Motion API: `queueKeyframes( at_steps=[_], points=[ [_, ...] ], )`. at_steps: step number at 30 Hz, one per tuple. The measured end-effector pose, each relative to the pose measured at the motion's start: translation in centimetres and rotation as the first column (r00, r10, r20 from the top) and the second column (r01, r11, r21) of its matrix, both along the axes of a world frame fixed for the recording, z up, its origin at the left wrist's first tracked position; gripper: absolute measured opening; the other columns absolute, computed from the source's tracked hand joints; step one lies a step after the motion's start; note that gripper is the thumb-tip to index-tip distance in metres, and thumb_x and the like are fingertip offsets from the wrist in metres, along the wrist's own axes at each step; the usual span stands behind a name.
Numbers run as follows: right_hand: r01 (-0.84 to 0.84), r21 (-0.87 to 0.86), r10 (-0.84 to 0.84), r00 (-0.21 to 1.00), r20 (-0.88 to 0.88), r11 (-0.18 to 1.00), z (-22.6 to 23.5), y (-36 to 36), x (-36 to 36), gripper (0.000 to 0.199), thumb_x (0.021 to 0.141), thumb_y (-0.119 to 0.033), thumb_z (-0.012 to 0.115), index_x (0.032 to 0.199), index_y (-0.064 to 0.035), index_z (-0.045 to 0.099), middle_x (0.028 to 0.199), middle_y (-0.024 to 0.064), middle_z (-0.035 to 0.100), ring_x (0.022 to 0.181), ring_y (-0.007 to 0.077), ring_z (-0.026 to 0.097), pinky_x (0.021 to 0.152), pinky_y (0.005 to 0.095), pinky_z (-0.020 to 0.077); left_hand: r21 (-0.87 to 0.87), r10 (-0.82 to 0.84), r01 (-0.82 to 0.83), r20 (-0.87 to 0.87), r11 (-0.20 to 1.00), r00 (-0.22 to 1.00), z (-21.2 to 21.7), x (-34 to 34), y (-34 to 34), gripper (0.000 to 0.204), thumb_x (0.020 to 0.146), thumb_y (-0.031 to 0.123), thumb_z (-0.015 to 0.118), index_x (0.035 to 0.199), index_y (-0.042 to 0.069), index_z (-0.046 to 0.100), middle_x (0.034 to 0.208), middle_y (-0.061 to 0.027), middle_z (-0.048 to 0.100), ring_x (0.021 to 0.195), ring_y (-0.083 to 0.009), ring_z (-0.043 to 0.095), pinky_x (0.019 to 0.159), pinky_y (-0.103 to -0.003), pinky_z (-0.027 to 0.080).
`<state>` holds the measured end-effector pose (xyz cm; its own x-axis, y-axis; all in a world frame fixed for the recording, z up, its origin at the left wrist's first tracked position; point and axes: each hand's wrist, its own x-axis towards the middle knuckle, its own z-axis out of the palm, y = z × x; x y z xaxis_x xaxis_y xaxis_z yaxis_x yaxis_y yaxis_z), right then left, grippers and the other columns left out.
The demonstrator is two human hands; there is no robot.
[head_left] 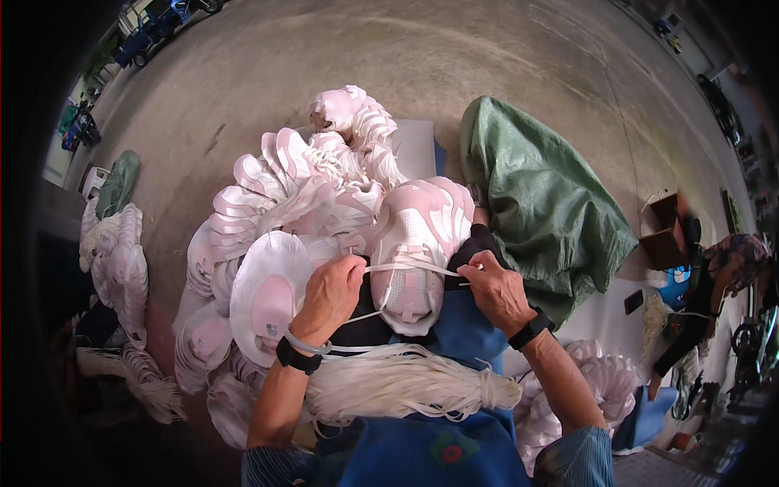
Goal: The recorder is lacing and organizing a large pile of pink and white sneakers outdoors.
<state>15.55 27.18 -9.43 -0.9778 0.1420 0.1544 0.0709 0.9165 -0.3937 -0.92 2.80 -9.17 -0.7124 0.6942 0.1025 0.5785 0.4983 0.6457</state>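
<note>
Pinching a white lace [415,264] in the fingers of left hand [331,294] and right hand [495,292] alike, stretched across a pink-and-white shoe upper [410,299] between them. Bearing a bundle of pale laces [406,385] over blue cloth [389,454], just below the upper.

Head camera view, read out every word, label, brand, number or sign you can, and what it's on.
Nothing is clear enough to read.
Pink patch inside the large white shoe piece: dark print, too small.
Shoe piece below it, leftward: small print, also unreadable.
Blue object at right: pale marking, too blurred.
Middle shoe upper: no text I can make out.
</note>
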Motion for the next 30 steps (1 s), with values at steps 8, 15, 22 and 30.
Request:
queueKeyframes(
  at_steps=[8,15,22,30],
  points=[
    [0.106,-0.295,-0.113,0.994,-0.007,0.950,2.2,-1.1,0.8,0.021,0.085,-0.014,0.062,0.103,-0.0046,0.058,0.086,0.0136,0.059,0.070,0.0334,0.062,0.061,0.0413,0.0504,0.296,0.124,-0.202,0.263,0.934,0.957,3.6,3.0,-0.5,0.017,0.097,0.008,0.050,0.110,-0.001,0.053,0.087,-0.0114,0.069,0.076,-0.0160,0.064,0.071,-0.028,0.048],
    [0.108,-0.404,-0.044,0.985,0.165,0.908,2.4,-2.5,0.9,0.013,0.091,-0.013,0.055,0.089,-0.0005,0.058,0.075,0.0165,0.062,0.069,0.0349,0.062,0.062,0.0410,0.0482,-0.003,0.020,-0.020,0.174,1.000,0.985,1.8,3.0,0.1,0.009,0.091,0.009,0.056,0.096,0.002,0.058,0.080,-0.0163,0.066,0.074,-0.0331,0.065,0.065,-0.037,0.050],
    [-0.006,-0.467,0.011,1.000,0.009,0.884,1.4,-3.2,-0.5,0.012,0.087,-0.005,0.058,0.097,0.0021,0.061,0.089,0.0166,0.063,0.081,0.0292,0.063,0.071,0.0342,0.0489,0.044,0.007,-0.010,0.058,0.999,0.998,1.3,2.2,0.9,0.007,0.089,0.007,0.055,0.092,0.001,0.057,0.079,-0.0178,0.062,0.075,-0.0381,0.061,0.065,-0.042,0.048],
    [0.208,-0.590,-0.122,0.976,0.183,0.780,1.6,-3.4,-2.2,0.013,0.088,-0.004,0.059,0.098,0.0030,0.062,0.085,0.0107,0.062,0.069,0.0183,0.063,0.061,0.0284,0.0501,0.040,-0.025,0.023,0.039,0.999,0.999,1.4,1.6,1.5,0.005,0.085,0.005,0.057,0.089,0.003,0.059,0.081,-0.0160,0.061,0.078,-0.0363,0.060,0.070,-0.042,0.048]
  ],
)
